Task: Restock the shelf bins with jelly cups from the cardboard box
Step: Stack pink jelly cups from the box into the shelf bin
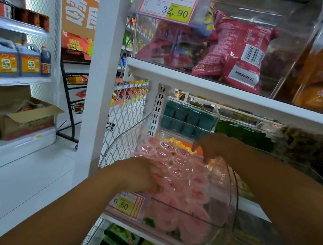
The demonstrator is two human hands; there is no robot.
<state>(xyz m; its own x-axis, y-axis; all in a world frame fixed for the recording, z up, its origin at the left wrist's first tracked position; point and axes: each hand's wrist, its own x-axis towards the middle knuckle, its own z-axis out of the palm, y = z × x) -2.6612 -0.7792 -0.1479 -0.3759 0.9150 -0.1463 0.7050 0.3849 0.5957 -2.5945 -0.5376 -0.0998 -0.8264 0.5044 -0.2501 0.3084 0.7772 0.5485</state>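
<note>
Bin: clear curved plastic bin (229, 194), standing on the white shelf (141, 231).
Jelly cups: round pink jelly cups (180, 175) fill this bin, packed side by side.
Left hand (141, 173): lies on the front cups, fingers bent over them; whether it grips one, I cannot tell.
Right hand (213, 148): over the back cups, fingers loosely bent, pointing down, holding nothing.
Box: open brown cardboard box (26, 118), far left, well apart.

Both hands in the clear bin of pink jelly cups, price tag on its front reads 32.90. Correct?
No. In the head view that price tag reads 6.60. The left hand and right hand are in the clear bin of pink jelly cups, as stated.
</note>
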